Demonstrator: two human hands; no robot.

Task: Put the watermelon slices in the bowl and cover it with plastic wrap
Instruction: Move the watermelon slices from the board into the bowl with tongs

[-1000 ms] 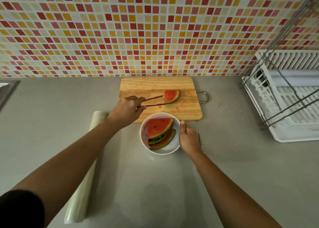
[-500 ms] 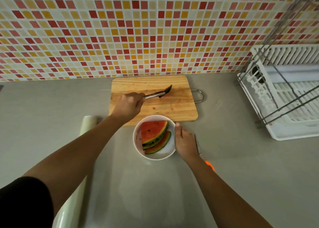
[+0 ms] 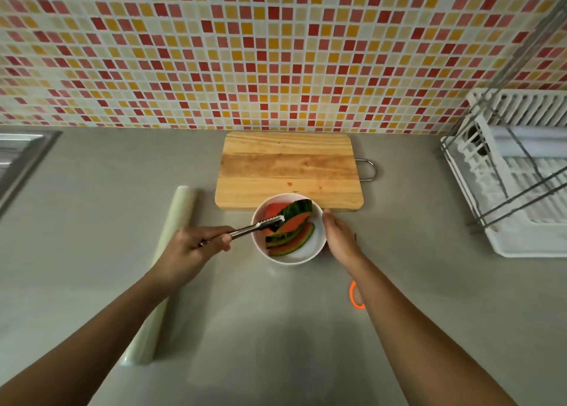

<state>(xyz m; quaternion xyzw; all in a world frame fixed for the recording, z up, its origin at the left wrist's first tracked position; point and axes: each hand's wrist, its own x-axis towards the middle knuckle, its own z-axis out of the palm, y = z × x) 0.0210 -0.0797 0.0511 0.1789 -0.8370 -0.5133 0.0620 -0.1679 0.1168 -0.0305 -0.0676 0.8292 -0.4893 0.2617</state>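
The left hand [image 3: 196, 246], gripping slim metal tongs [image 3: 257, 227], is setting the last green-rinded watermelon slice [image 3: 296, 210], moved off the wooden board [image 3: 288, 166], into the white round bowl [image 3: 288, 261], which the flat right hand [image 3: 340, 240] is steadying; wrapping is next.

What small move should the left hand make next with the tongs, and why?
Probably the left hand should loosen the tongs, so the slice they pinch drops into the bowl. It hangs over the slices inside, the cutting board holds no more, and the right hand is at the bowl's rim.
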